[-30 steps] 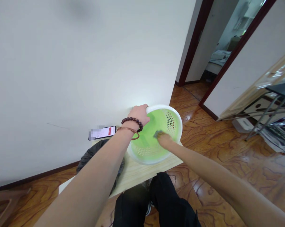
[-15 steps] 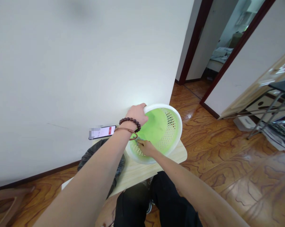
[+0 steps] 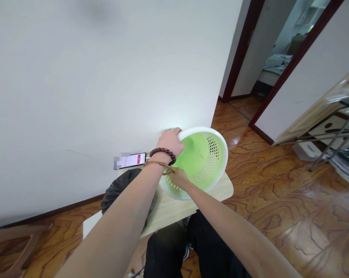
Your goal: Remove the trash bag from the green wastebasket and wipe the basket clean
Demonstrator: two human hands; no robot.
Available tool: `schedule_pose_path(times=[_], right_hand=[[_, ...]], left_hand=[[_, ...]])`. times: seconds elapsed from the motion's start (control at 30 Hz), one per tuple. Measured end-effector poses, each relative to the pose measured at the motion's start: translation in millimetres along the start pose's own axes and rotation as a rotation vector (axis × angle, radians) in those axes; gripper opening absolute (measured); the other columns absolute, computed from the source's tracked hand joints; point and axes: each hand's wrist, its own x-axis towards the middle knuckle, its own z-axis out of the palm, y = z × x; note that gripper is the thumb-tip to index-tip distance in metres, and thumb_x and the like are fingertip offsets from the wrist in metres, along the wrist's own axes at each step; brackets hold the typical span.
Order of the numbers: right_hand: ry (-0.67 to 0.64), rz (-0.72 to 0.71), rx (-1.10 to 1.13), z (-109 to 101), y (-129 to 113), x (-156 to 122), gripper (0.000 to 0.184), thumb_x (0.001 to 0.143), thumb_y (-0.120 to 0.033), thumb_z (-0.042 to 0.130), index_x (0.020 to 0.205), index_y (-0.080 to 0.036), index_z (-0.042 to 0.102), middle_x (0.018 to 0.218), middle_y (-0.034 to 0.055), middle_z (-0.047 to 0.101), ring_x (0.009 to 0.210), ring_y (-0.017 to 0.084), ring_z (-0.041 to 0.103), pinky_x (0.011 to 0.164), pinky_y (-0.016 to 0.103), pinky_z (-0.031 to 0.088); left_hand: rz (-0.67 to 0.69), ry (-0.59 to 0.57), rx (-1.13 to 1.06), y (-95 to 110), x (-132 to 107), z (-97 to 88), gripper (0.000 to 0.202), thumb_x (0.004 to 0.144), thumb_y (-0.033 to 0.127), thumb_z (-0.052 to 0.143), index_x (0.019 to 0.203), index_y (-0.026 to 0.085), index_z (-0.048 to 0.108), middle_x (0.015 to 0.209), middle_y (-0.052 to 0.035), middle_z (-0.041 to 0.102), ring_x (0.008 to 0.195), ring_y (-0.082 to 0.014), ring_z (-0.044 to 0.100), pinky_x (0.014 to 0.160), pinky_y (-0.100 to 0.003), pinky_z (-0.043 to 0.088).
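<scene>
A green basket (image 3: 196, 154) with a white rim and perforated sides stands tilted on a small pale wooden table (image 3: 168, 212), its opening facing me. My left hand (image 3: 171, 141) is closed around the rim at the upper left. Inside the basket, my right hand (image 3: 178, 177) reaches to the lower left wall, beneath my left wrist. Its fingertips are mostly covered by that wrist and a bracelet (image 3: 163, 152). A bit of greyish cloth showed at the right fingers a moment ago; now it is hidden.
Left of the basket lie a phone (image 3: 131, 160) with a lit screen and a black plastic bag (image 3: 121, 187). A white wall (image 3: 105, 96) rises behind the table. To the right are a doorway and a folding metal stand (image 3: 336, 139). A brown chair (image 3: 26, 239) is at lower left.
My right hand has shifted up along the basket's inner wall, further under my left wrist, hiding the cloth. My left hand keeps its hold on the rim. The whole view has shifted slightly.
</scene>
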Motion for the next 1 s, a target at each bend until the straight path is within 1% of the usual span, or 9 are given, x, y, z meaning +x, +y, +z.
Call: schedule_pose_path(times=[0.1, 0.2, 0.3, 0.37, 0.53, 0.67, 0.8, 0.87, 1.0], right_hand=[[0.019, -0.097, 0.119, -1, 6, -5, 0.039, 0.090, -0.021, 0.028, 0.119, -0.024, 0.054, 0.103, 0.0011, 0.066, 0.092, 0.017, 0.060, 0.075, 0.026, 0.045], [-0.097, -0.069, -0.169, -25, 45, -16, 0.038, 0.084, -0.013, 0.038, 0.117, -0.016, 0.057, 0.111, 0.0096, 0.062, 0.102, 0.022, 0.056, 0.085, 0.031, 0.041], [-0.029, 0.017, -0.391, -42, 72, -21, 0.042, 0.080, -0.003, 0.037, 0.117, -0.004, 0.056, 0.127, 0.0205, 0.050, 0.122, 0.025, 0.040, 0.100, 0.036, 0.028], [-0.038, 0.055, -0.386, -38, 66, -18, 0.041, 0.080, -0.004, 0.038, 0.117, -0.005, 0.056, 0.125, 0.0196, 0.051, 0.122, 0.025, 0.040, 0.100, 0.035, 0.029], [-0.068, -0.015, -0.122, -6, 16, -7, 0.040, 0.090, -0.020, 0.029, 0.121, -0.028, 0.053, 0.109, 0.0010, 0.064, 0.097, 0.017, 0.059, 0.081, 0.026, 0.043], [-0.086, -0.020, -0.121, -5, 17, -11, 0.038, 0.091, -0.027, 0.027, 0.113, -0.019, 0.057, 0.109, 0.0078, 0.063, 0.097, 0.020, 0.058, 0.082, 0.030, 0.043], [-0.090, 0.006, -0.238, -14, 34, -20, 0.039, 0.089, -0.029, 0.030, 0.113, -0.010, 0.054, 0.112, 0.0167, 0.059, 0.103, 0.024, 0.055, 0.085, 0.036, 0.043], [-0.084, -0.002, -0.278, -16, 36, -22, 0.037, 0.088, -0.027, 0.034, 0.115, -0.008, 0.051, 0.111, 0.0179, 0.058, 0.106, 0.025, 0.053, 0.088, 0.037, 0.041], [-0.156, 0.008, -0.247, -13, 33, -27, 0.038, 0.083, -0.017, 0.039, 0.121, -0.014, 0.043, 0.111, 0.0137, 0.059, 0.101, 0.024, 0.056, 0.081, 0.036, 0.044]], left_hand=[[0.010, 0.006, -0.007, -2, -1, 0.6, 0.048, 0.064, 0.015, 0.050, 0.111, 0.023, 0.058, 0.081, -0.0068, 0.068, 0.076, -0.0213, 0.063, 0.067, -0.030, 0.048], [0.010, 0.015, 0.001, -5, -3, 2.3, 0.049, 0.064, 0.015, 0.050, 0.112, 0.023, 0.057, 0.081, -0.0060, 0.068, 0.076, -0.0210, 0.063, 0.067, -0.030, 0.048], [-0.011, 0.026, -0.003, -6, -6, 4.3, 0.047, 0.064, 0.016, 0.049, 0.110, 0.024, 0.058, 0.083, -0.0059, 0.068, 0.077, -0.0215, 0.063, 0.068, -0.029, 0.048], [-0.020, 0.026, -0.011, -6, -7, 5.1, 0.046, 0.065, 0.016, 0.049, 0.109, 0.023, 0.058, 0.083, -0.0061, 0.068, 0.077, -0.0219, 0.063, 0.067, -0.029, 0.048], [-0.048, 0.005, 0.002, -6, -10, 3.2, 0.048, 0.066, 0.018, 0.050, 0.113, 0.024, 0.056, 0.083, -0.0061, 0.068, 0.078, -0.0217, 0.063, 0.069, -0.029, 0.048], [-0.101, 0.036, -0.058, -14, -20, -1.4, 0.034, 0.076, 0.040, 0.045, 0.103, 0.025, 0.060, 0.081, -0.0049, 0.068, 0.076, -0.0210, 0.062, 0.068, -0.030, 0.047], [-0.115, 0.018, -0.018, -16, -25, -9.6, 0.056, 0.071, 0.067, 0.038, 0.094, 0.021, 0.060, 0.080, -0.0077, 0.066, 0.078, -0.0232, 0.062, 0.070, -0.032, 0.047], [-0.125, -0.006, 0.070, -9, -23, -15.0, 0.057, 0.071, 0.064, 0.039, 0.097, 0.017, 0.058, 0.084, -0.0118, 0.066, 0.081, -0.0263, 0.062, 0.070, -0.034, 0.047], [-0.152, -0.022, 0.197, 9, -16, -22.1, 0.052, 0.070, 0.038, 0.049, 0.114, 0.011, 0.048, 0.093, -0.0179, 0.063, 0.086, -0.0306, 0.061, 0.069, -0.038, 0.047]])
